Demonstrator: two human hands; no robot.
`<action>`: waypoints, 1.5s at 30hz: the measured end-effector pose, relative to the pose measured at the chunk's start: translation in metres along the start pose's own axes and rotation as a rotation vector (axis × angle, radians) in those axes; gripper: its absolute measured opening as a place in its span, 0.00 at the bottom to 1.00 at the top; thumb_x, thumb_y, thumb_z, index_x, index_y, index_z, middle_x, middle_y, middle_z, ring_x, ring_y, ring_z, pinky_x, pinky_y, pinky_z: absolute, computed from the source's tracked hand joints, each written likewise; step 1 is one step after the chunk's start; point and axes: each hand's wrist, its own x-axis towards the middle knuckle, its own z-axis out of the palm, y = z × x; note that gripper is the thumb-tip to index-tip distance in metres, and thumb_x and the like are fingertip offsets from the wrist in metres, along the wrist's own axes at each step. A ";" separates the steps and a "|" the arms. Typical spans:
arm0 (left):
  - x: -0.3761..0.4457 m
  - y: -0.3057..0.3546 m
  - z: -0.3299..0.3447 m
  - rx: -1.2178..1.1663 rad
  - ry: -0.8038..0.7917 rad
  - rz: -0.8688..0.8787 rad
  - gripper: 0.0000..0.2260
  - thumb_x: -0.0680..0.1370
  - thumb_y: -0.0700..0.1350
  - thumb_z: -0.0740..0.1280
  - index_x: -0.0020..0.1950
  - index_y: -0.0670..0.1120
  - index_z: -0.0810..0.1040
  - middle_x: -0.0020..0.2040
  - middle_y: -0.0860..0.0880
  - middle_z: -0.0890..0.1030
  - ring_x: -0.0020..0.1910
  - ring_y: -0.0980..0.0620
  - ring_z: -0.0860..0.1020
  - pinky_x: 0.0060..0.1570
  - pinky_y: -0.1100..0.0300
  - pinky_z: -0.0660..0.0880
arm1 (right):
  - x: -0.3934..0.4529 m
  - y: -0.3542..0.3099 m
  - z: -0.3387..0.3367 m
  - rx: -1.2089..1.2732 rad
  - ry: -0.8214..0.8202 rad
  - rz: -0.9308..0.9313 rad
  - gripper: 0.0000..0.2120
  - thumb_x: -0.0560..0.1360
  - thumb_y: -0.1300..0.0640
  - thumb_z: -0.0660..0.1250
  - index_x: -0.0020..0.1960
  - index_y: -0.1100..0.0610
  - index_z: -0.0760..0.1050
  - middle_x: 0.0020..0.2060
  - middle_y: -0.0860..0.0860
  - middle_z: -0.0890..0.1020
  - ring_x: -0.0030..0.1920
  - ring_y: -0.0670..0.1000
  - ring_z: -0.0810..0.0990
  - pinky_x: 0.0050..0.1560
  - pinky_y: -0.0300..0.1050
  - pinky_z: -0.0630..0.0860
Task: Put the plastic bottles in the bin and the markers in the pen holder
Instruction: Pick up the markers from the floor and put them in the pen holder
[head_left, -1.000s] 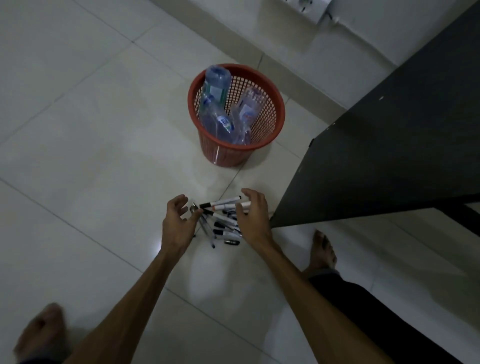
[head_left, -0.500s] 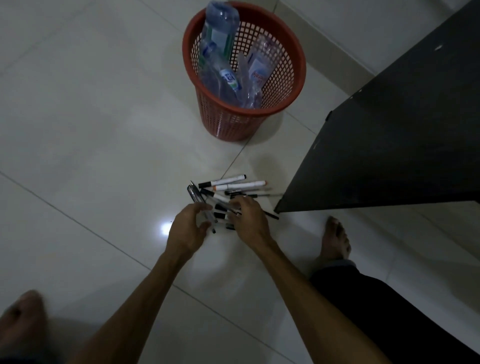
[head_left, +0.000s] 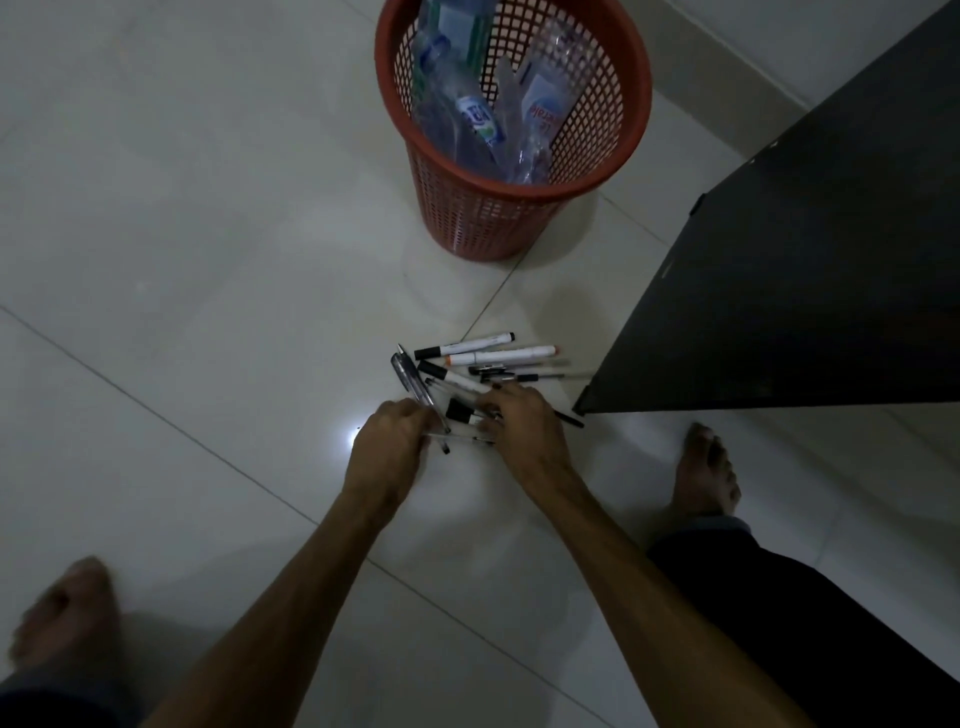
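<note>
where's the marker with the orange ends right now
In the head view, the orange-ended marker lies on the floor at the far edge of the pile, between the red bin and the hands.

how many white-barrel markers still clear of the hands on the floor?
3. One black-capped farthest from the hands, one orange-capped just below it, one black-capped running under the right hand. More may be hidden under the hands.

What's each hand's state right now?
Left hand: curled closed around pens from the floor pile.
Right hand: fingers down on the pile of markers; grip cannot be told.
</note>
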 end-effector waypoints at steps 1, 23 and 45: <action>-0.001 -0.001 0.001 0.031 -0.009 0.015 0.10 0.73 0.38 0.71 0.51 0.49 0.83 0.48 0.47 0.82 0.45 0.45 0.78 0.40 0.55 0.76 | -0.001 0.000 0.000 -0.005 -0.002 0.005 0.13 0.71 0.60 0.73 0.55 0.56 0.83 0.51 0.54 0.83 0.51 0.56 0.79 0.50 0.51 0.80; -0.031 -0.023 -0.002 -0.284 0.040 -0.254 0.11 0.76 0.36 0.66 0.58 0.45 0.78 0.51 0.47 0.79 0.44 0.49 0.76 0.41 0.58 0.71 | 0.014 -0.009 -0.013 0.093 -0.125 0.233 0.16 0.72 0.60 0.74 0.59 0.55 0.81 0.56 0.54 0.83 0.55 0.52 0.82 0.57 0.40 0.76; -0.041 0.047 -0.095 -0.990 0.126 -0.443 0.11 0.79 0.36 0.66 0.58 0.48 0.78 0.48 0.48 0.83 0.44 0.46 0.84 0.45 0.54 0.83 | -0.023 -0.103 -0.084 1.032 0.007 0.455 0.08 0.72 0.60 0.74 0.51 0.56 0.83 0.47 0.52 0.86 0.48 0.51 0.84 0.53 0.47 0.81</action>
